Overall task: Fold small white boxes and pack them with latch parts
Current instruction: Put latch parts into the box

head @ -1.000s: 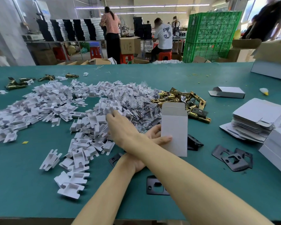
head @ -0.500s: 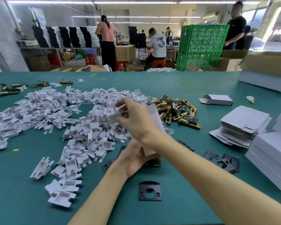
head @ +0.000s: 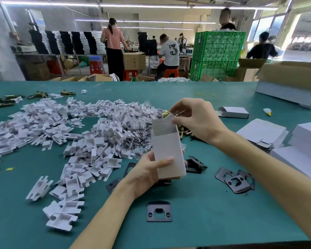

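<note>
Nearest me on the green bench (head: 214, 225) lies a single black strike plate (head: 159, 211), flat and apart from everything else. Just past it my left hand (head: 147, 170) grips the small white box (head: 168, 151) around its lower half, thumb across the front face, fingers curled behind. The box now stands upright and lifted off the bench with its top open, whereas half a second ago it was tilted and mostly hidden under my crossing right arm. My right hand (head: 196, 119) has swung off to the right and sits at the box's raised top flap, fingers curled and thumb touching the flap. The white piece it carried before no longer shows. Brass glints beneath those fingers, but I cannot tell whether they pinch a part or only the flap.

Left of the box spreads the heap of white inserts (head: 61, 126); brass latches (head: 184, 131) lie behind it. More black plates (head: 235, 180) rest to the right, then flat box blanks (head: 262, 132) and one folded box (head: 233, 112) lying on its side. Beyond the bench stand green crates (head: 217, 54).
</note>
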